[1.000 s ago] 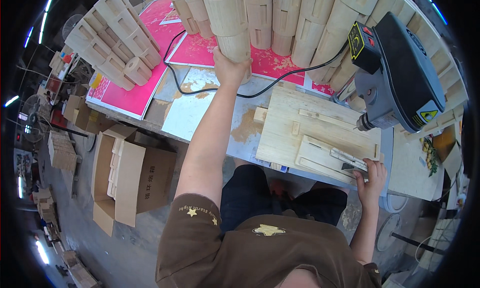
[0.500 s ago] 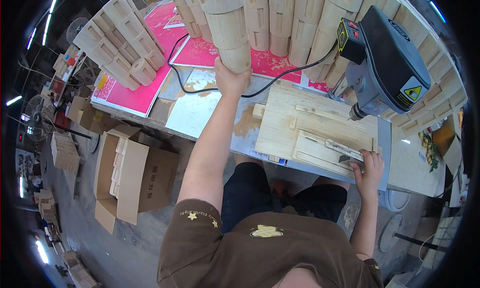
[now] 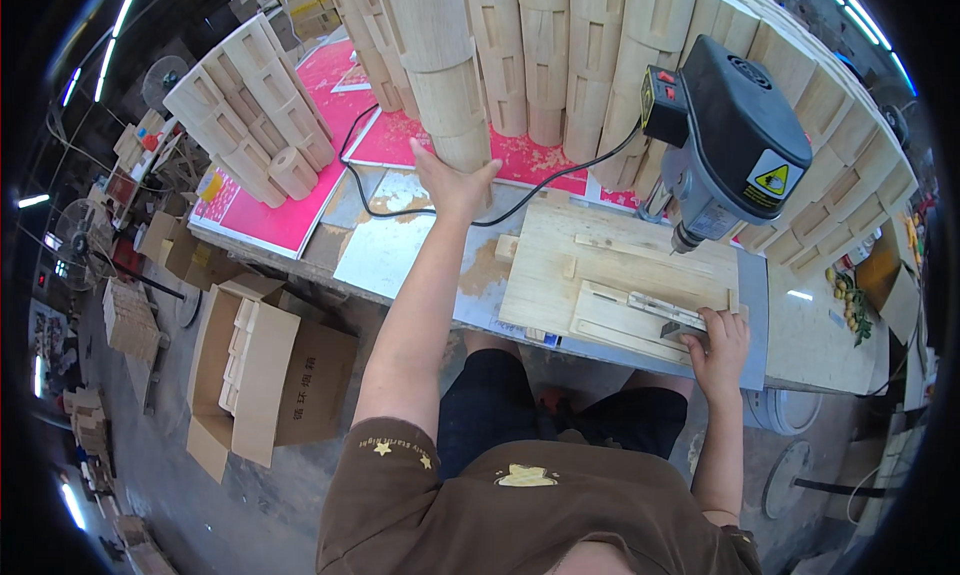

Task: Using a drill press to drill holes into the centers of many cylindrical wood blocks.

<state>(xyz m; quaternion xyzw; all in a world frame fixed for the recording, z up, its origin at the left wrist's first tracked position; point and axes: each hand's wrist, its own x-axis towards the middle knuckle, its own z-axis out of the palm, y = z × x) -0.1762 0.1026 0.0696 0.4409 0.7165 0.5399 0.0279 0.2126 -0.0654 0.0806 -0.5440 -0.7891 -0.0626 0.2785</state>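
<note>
My left hand (image 3: 455,183) is open at the foot of a tall column of stacked wooden cylinders (image 3: 435,55), thumb and fingers spread to either side of the lowest cylinder (image 3: 463,147). Lower right, my right hand (image 3: 718,353) closes on the right end of a narrow slotted strip (image 3: 660,307) with a small grey metal block (image 3: 680,331) beside it. The strip lies on a wooden board (image 3: 540,265) with thin battens on it. Just beyond that board stands a dark bench drill (image 3: 745,115), its chuck (image 3: 685,241) above the far side.
More notched wooden cylinders (image 3: 545,65) stand in stacks along the back. Another group (image 3: 250,105) is on pink sheeting (image 3: 270,215) at left. A black cable (image 3: 590,163) crosses the bench behind my left hand. An open cardboard box (image 3: 265,375) sits on the floor.
My left hand has loosened from the column's base and its fingers have spread. My right hand stays at the strip. The whole view has shifted slightly.
</note>
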